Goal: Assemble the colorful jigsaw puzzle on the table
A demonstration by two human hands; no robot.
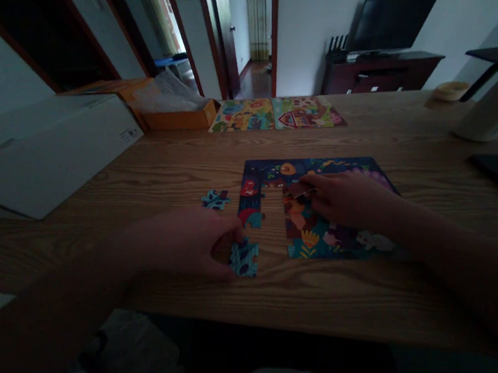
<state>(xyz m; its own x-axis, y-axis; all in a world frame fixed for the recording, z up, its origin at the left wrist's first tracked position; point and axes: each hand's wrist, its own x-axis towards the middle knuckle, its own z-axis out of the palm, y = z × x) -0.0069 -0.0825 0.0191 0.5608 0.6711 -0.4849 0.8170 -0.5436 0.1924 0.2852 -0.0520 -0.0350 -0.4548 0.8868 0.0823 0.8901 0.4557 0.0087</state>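
Left hand point(187, 242): curved, fingertips at the edge of a blue jigsaw piece point(244, 257); whether it grips cannot be told. Right hand point(347, 198): narrow pinch on a brown jigsaw piece point(299, 190), held over a partly assembled jigsaw puzzle point(311, 233) on the wooden desk point(419, 135). Also present: one loose teal piece point(215, 199) just left of the puzzle; two colourful picture puzzles point(278, 116) farther along the desk; an orange box point(180, 114) beside them; a white carton point(40, 149) at the desk's left end.

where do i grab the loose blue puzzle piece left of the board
Probably from above with the left hand, pinching the loose blue puzzle piece by opposite knobbed edges: it lies flat on the wooden table, apart from the board, so the fingers have room around it.
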